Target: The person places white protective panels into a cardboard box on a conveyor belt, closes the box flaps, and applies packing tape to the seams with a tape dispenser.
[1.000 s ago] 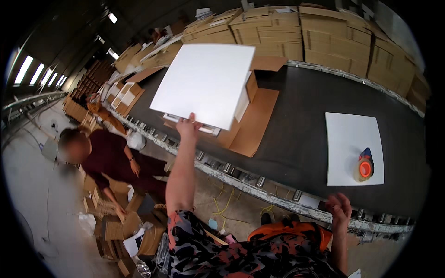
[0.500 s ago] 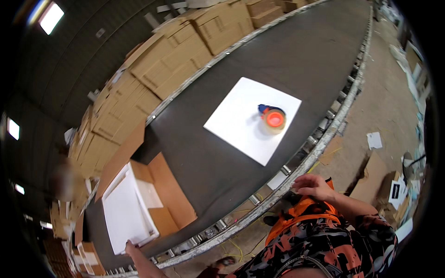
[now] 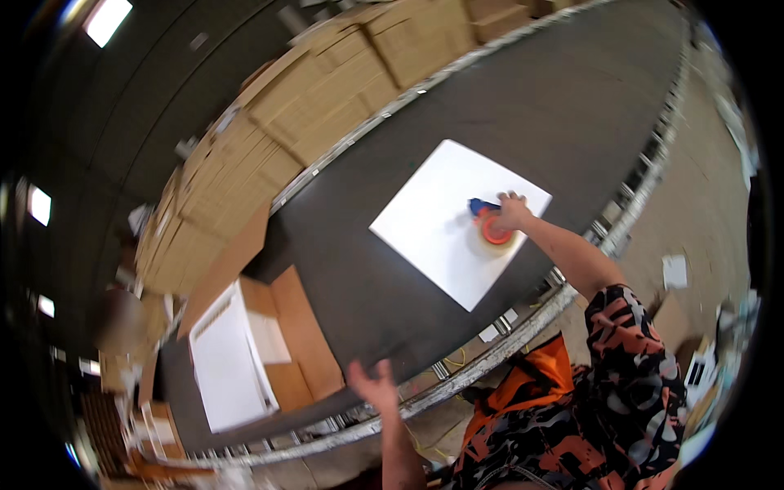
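Observation:
A tape dispenser (image 3: 496, 232), with a blue end, an orange core and a roll of clear tape, sits on a square white sheet (image 3: 437, 220) lying flat on the conveyor belt. My right hand (image 3: 514, 212) reaches across the sheet's near edge and closes over the dispenser, hiding part of it. To the left, my left hand (image 3: 376, 387) hangs open over the belt's near edge with its fingers apart, holding nothing. Beside it stands an open cardboard box (image 3: 305, 331) with its flaps spread. White panels (image 3: 231, 367) lie in the box, and a white lining shows behind them.
The dark conveyor belt (image 3: 563, 98) curves from lower left to upper right, bordered by a metal roller rail (image 3: 531, 327). Stacked cardboard cartons (image 3: 327, 98) line its far side. Another open box (image 3: 159, 429) is at lower left. Paper and cardboard scraps lie on the floor (image 3: 645, 237).
My left hand has left the white panels at the box and moved right. My right hand has reached forward from near my waist onto the tape dispenser.

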`<act>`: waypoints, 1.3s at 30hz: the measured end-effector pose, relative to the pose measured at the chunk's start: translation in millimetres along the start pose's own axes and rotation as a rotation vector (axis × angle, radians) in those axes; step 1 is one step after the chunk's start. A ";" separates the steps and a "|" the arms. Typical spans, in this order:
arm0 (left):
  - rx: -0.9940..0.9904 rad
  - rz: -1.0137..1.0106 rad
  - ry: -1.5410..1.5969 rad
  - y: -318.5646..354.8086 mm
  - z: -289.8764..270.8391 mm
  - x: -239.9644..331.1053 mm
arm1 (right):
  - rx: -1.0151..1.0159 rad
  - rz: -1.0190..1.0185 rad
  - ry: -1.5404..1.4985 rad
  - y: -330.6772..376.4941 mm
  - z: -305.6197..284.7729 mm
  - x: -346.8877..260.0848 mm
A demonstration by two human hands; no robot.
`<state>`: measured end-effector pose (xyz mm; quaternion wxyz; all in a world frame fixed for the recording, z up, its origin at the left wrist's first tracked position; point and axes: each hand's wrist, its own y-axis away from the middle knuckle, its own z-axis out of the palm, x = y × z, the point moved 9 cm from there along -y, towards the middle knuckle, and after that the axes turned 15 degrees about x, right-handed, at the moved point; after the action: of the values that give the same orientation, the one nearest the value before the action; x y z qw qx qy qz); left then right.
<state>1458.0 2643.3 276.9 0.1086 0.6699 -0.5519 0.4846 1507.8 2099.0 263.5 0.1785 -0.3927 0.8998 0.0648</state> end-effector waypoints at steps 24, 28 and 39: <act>-0.250 -0.493 0.499 114.3 145.5 115.6 | -0.409 0.250 -1.313 28.3 64.2 180.8; -0.241 -0.506 1.068 93.9 106.9 167.0 | -0.373 0.277 -1.508 76.4 36.4 134.2; -0.092 -0.576 1.005 111.6 56.9 163.3 | -0.808 0.205 -1.771 184.2 33.5 -39.2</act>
<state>1381.0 2460.0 330.2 0.5139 0.4756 -0.2486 0.6693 1407.0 2260.2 242.7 0.6350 -0.1534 0.3801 0.6548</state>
